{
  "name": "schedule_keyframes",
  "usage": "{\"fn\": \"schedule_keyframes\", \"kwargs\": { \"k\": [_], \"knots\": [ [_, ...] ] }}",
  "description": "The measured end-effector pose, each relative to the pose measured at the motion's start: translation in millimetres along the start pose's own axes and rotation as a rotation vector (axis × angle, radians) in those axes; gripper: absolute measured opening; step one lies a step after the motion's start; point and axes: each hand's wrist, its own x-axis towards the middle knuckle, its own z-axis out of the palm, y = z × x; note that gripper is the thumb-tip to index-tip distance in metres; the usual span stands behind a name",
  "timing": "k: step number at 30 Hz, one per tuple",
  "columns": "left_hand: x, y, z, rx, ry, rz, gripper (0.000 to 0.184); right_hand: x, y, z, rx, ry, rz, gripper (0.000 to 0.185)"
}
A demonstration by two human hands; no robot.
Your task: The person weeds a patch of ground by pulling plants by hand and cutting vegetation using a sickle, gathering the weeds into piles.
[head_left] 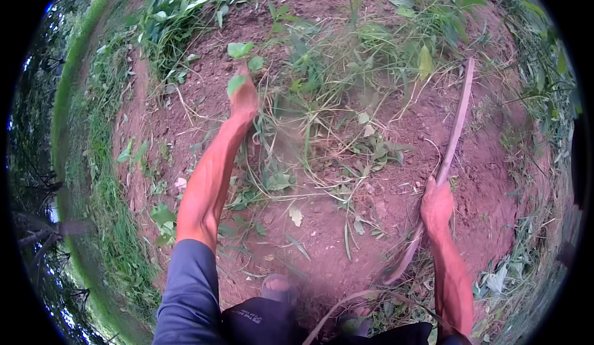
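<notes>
My left hand (244,97) reaches over the soil at the left of the weeds, its fingers closed around a leafy green weed (239,50). One broad leaf covers part of the fingers, and the grip is slightly blurred. On the right, my right hand (437,204) is wrapped around a long wooden handle (458,119). The handle slants from upper right down toward my feet; I cannot make out a tool head on it. Between both hands lies a tangle of grass and weeds (334,116), some of it dry and loose.
Reddish bare soil (322,227) spreads before my feet, with a shoe (279,288) at the bottom. A curved brown strip (365,293) crosses near my legs. Thick grass (170,29) grows at upper left, and leafy plants (544,66) line the right edge.
</notes>
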Motion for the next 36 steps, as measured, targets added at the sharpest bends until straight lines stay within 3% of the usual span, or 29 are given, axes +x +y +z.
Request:
{"fn": "schedule_keyframes", "kwargs": {
  "k": [2, 3, 5, 6, 7, 8, 10, 13, 14, 16, 18, 20, 21, 23, 24, 25, 28, 30, 31, 33, 36],
  "knots": [
    [17.4, -2.2, 27.4, -0.164, -0.247, -0.059, 0.039, 0.3, -0.3, -1.1, -0.005, -0.002, 0.011, 0.044],
    [15.0, -3.4, 36.6, -0.174, -0.251, -0.054, 0.039, 1.1, -0.5, -1.3, -0.004, -0.010, 0.004, 0.044],
    [14.8, 5.5, 38.5, -0.251, -0.414, -0.100, 0.051, 1.9, -0.9, 0.1, -0.008, -0.014, 0.031, 0.044],
    [13.6, 29.6, 27.1, -0.291, -0.436, -0.435, 0.037, 1.5, -2.5, -2.0, 0.000, -0.029, 0.042, 0.044],
    [9.8, 42.8, 11.1, -0.293, -0.447, -0.424, 0.037, 1.3, -3.9, -4.1, 0.012, -0.042, 0.057, 0.044],
    [3.3, 51.4, -3.1, -0.626, -0.482, -0.657, 0.034, 0.1, -5.0, -6.2, 0.016, -0.049, 0.072, 0.044],
    [-24.3, 71.1, -20.9, -0.933, -0.437, -0.780, 0.033, 1.9, -11.5, -11.0, 0.033, -0.087, 0.118, 0.044],
    [-40.9, 103.1, -22.1, -1.041, -0.260, -0.516, 0.049, 1.2, -12.6, -13.4, 0.029, -0.085, 0.106, 0.044],
    [-16.5, 124.4, -38.7, -0.904, -0.219, -0.335, 0.057, 0.9, -15.1, -15.2, 0.040, -0.098, 0.131, 0.043],
    [22.0, 133.5, -50.7, -0.590, -0.565, -0.218, 0.077, 2.4, -13.3, -13.6, 0.028, -0.091, 0.114, 0.042],
    [28.9, 139.1, -8.5, -0.350, -0.588, -0.175, 0.065, 1.9, -12.0, -11.8, 0.034, -0.083, 0.112, 0.041],
    [32.1, 152.9, 9.0, -0.344, -0.266, 0.009, 0.045, 2.1, -9.8, -9.5, 0.051, -0.085, 0.122, 0.041],
    [33.4, 151.4, 18.3, -0.349, -0.262, 0.015, 0.045, 2.9, -9.2, -10.0, 0.064, -0.095, 0.128, 0.041],
    [45.8, 157.1, 16.9, -0.287, -0.536, -0.071, 0.039, 1.7, -11.2, -12.2, 0.066, -0.084, 0.132, 0.040],
    [44.0, 163.4, 13.6, -0.285, -0.537, -0.059, 0.039, 2.5, -12.7, -12.4, 0.067, -0.080, 0.143, 0.040],
    [40.1, 180.3, -3.8, -0.519, -0.600, -0.230, 0.041, 1.7, -13.7, -12.0, 0.069, -0.081, 0.155, 0.040],
    [11.7, 220.8, -10.8, -1.006, -0.936, -0.304, 0.034, 0.8, -15.7, -13.2, 0.062, -0.067, 0.156, 0.040],
    [17.4, 244.7, 3.5, -0.871, -0.602, 0.158, 0.025, 5.3, -13.4, -11.7, 0.046, -0.070, 0.146, 0.040],
    [54.3, 253.8, -20.1, -0.699, -0.760, 0.126, 0.023, 3.0, -10.3, -9.9, 0.032, -0.087, 0.149, 0.040],
    [114.4, 251.8, -11.2, -0.336, -0.447, 0.352, 0.022, 0.2, -8.3, -9.7, 0.028, -0.094, 0.150, 0.041],
    [152.3, 213.1, 31.4, 0.057, -0.486, 0.301, 0.025, 4.0, -14.9, -14.3, 0.044, -0.100, 0.152, 0.041]
  ]
}}
